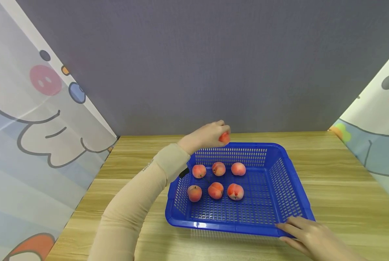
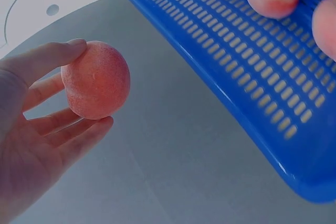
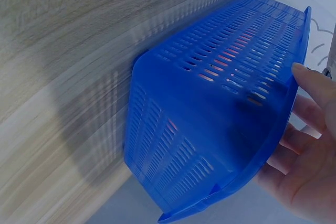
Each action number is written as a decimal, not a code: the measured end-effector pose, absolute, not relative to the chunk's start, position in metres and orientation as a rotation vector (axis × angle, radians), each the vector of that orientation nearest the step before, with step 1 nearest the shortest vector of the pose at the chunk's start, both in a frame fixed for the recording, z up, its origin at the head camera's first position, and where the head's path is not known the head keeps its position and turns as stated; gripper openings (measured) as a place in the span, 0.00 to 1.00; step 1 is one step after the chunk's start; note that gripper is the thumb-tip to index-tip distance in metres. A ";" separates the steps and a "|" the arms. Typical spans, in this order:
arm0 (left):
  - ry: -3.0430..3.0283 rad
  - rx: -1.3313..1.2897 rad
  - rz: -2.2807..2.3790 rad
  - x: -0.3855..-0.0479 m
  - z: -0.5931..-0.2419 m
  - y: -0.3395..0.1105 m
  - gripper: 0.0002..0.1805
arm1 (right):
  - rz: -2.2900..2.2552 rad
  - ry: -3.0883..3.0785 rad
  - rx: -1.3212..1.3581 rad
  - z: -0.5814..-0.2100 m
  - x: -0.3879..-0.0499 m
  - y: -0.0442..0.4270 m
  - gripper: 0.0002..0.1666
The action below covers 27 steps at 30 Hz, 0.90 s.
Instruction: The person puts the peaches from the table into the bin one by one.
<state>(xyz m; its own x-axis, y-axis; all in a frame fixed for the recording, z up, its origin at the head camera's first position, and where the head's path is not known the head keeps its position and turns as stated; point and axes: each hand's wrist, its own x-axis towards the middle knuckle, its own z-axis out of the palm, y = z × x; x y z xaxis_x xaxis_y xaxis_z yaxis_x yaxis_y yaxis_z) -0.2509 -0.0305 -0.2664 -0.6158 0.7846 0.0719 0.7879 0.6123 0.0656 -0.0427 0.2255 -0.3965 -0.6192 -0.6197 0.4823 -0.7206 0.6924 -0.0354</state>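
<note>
My left hand (image 1: 210,135) pinches a red-pink peach (image 2: 97,80) between thumb and fingers, raised near the basket's far left rim. Below it, a blue plastic basket (image 1: 266,229) with slotted walls stands on the table. Several peaches lie inside in two rows toward the left, among them a peach (image 1: 235,191) in the front row and another (image 1: 238,169) in the back row. At the near right corner, my right hand (image 1: 306,233) grips the basket rim; in the right wrist view its thumb (image 3: 311,83) lies against the rim and the fingers reach past it.
The wooden table (image 1: 341,188) extends on both sides of the basket. A grey panel (image 1: 214,65) rises along the back edge. Cartoon-printed sheets (image 1: 34,119) hang at left and right.
</note>
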 end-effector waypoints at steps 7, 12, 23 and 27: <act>-2.782 -1.400 -0.118 -0.250 -0.274 -0.012 0.15 | 0.312 -2.469 1.046 -0.397 -0.043 0.226 0.14; -2.806 -1.416 -0.108 -0.248 -0.279 -0.001 0.17 | 0.308 -2.434 1.053 -0.397 -0.044 0.225 0.14; -2.807 -1.465 -0.154 -0.247 -0.290 0.019 0.18 | 0.320 -2.425 1.049 -0.397 -0.044 0.225 0.14; -2.809 -1.482 -0.164 -0.247 -0.295 0.025 0.16 | 0.323 -2.405 1.051 -0.397 -0.044 0.225 0.14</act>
<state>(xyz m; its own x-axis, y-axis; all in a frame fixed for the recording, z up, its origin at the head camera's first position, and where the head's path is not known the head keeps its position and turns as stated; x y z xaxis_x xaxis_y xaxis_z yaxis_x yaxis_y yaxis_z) -0.2474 0.0253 -0.2949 -0.5651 0.8249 0.0135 0.8209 0.5605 0.1093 -0.0438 0.2252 -0.3970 -0.5823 -0.6207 0.5250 -0.7372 0.6754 -0.0190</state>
